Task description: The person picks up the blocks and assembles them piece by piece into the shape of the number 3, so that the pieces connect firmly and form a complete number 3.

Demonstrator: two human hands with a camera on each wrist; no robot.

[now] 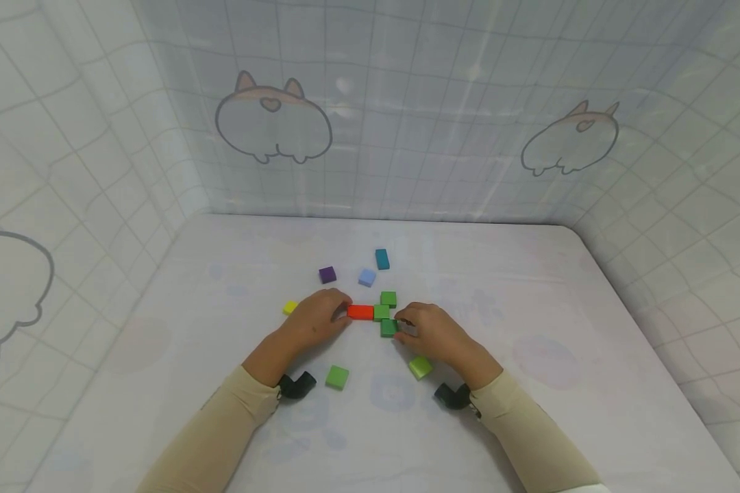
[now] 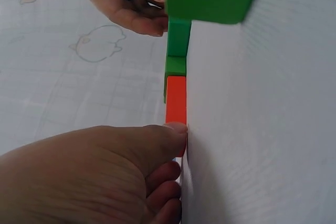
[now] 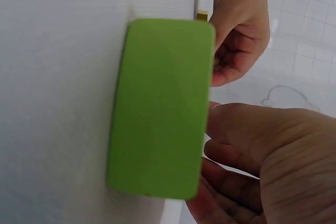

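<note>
Red block (image 1: 360, 313) lies flat on the white worktop (image 1: 530, 287), near the middle; I take it as the hub of a dial, with 12 o'clock towards the far edge. From where I stand, both hands are pinching. The left hand (image 1: 316, 318) comes in from 8 o'clock and nips the red block by its 9 o'clock end, its thumb along the near side. The right hand (image 1: 432, 332), at 4 o'clock, holds the outer end of a dark green block (image 1: 388, 329) between thumb and finger.

Touching the red block at 3 o'clock is a middle green block (image 1: 381, 313). The dark green block sits against its near side, and an upper green block (image 1: 388, 299) against its far side.

Loose pieces lie round about: a pale blue block (image 1: 366, 277) at 12 o'clock, a teal block (image 1: 382, 259) farther out towards 1, a purple block (image 1: 327, 274) between 10 and 11, and a yellow block (image 1: 290, 307) at 9, partly behind the left hand. A lime block (image 1: 421, 368) rests at 4, just beside the right wrist, and a loose green block (image 1: 337, 378) near 7.
</note>
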